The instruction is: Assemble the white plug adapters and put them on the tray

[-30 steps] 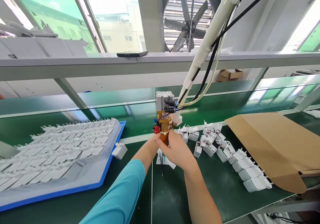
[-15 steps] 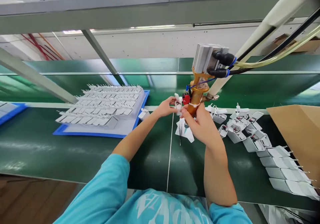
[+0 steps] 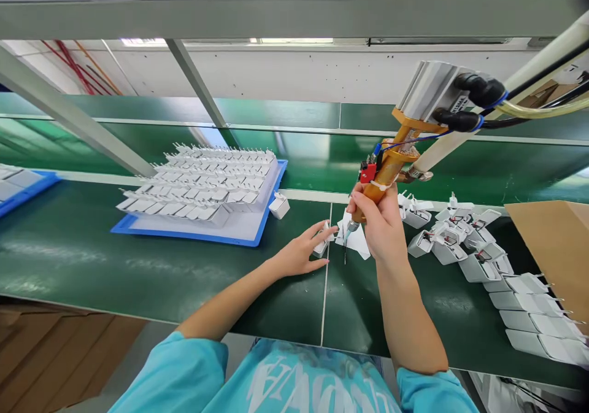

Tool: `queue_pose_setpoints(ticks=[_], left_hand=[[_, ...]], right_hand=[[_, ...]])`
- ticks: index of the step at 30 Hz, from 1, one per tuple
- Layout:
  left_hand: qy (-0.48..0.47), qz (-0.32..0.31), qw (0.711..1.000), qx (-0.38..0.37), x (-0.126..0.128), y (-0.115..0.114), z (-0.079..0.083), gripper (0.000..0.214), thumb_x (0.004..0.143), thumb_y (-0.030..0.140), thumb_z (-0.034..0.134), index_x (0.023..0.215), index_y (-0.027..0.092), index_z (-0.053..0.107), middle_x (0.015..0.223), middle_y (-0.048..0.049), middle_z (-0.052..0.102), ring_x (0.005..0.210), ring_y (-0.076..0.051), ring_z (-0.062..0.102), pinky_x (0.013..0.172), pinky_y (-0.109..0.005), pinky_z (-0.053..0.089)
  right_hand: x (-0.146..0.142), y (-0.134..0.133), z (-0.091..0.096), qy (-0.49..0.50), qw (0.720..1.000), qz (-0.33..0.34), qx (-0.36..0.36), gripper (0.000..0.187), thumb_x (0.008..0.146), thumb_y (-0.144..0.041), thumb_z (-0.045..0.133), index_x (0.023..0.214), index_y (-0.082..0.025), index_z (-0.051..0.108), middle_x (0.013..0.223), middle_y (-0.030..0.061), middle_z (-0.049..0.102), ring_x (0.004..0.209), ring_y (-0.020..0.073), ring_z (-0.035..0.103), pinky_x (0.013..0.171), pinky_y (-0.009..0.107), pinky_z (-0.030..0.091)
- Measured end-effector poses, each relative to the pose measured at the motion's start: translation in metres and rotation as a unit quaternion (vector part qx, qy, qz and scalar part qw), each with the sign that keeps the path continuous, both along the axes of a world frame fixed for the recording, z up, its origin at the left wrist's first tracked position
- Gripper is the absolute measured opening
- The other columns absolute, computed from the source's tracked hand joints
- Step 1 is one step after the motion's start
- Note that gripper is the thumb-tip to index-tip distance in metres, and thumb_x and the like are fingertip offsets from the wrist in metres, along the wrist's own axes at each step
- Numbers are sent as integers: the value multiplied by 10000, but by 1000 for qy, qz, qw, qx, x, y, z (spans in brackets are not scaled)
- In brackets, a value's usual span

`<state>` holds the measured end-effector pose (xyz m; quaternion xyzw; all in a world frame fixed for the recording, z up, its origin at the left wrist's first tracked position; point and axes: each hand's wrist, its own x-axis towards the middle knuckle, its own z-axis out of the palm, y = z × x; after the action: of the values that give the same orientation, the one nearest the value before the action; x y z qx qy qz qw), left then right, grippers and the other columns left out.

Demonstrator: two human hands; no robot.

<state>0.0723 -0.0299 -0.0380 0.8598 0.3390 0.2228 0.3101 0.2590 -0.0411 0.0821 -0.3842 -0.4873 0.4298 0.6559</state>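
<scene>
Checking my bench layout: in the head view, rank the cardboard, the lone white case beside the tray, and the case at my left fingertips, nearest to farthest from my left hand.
1. Fingertip case: partly covered by the left hand.
2. Lone white case: just beyond, right of the tray.
3. Cardboard: far right.

White unit (image 3: 321, 249) partly hidden by left hand (image 3: 300, 254); far-left blue tray (image 3: 32, 192), cardboard (image 3: 552, 229) cut off by edges.

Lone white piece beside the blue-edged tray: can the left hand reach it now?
Probably yes: nothing visible stands between the left hand and the lone white piece, though that hand is around another white part.
</scene>
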Motion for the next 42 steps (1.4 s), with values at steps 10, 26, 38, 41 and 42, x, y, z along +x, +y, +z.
queue_pose_setpoints(ticks=[10,26,38,41,42], left_hand=[[-44,84,995,31,-6,4,-21,592,768,160,653,1334,173,481,1463,-164,447,1343,-282,480,1034,-386,512],[-20,92,995,35,0,-22,19,339,795,364,680,1071,170,645,810,-42,659,746,-187,613,651,-263,470],[-49,85,995,17,0,-32,43,301,788,349,690,1016,156,653,793,-35,660,689,-161,610,618,-247,468],[-50,90,995,19,0,-32,46,306,782,364,696,1006,158,653,765,-23,643,667,-152,599,601,-237,459],[-51,91,994,19,0,-32,47,307,781,368,697,1004,162,653,767,-21,644,663,-149,597,597,-235,457]], right_hand=[[-22,-12,-4,-20,998,-34,58,292,786,-251,703,965,-253,473,846,-44,577,659,82,538,600,229,490],[-38,-18,-4,-48,985,-130,107,354,708,-208,761,900,-254,467,755,-61,577,580,75,531,523,218,462],[-35,-22,-13,-89,986,-101,96,318,801,-293,685,1047,-270,484,705,-58,575,528,97,514,529,268,464],[-33,-21,-16,-73,988,-94,98,371,848,-293,621,1183,-289,460,791,-39,618,557,109,550,552,284,477],[-33,-21,-16,-68,989,-91,100,383,857,-289,604,1208,-295,453,828,-31,631,566,110,558,551,284,478]])
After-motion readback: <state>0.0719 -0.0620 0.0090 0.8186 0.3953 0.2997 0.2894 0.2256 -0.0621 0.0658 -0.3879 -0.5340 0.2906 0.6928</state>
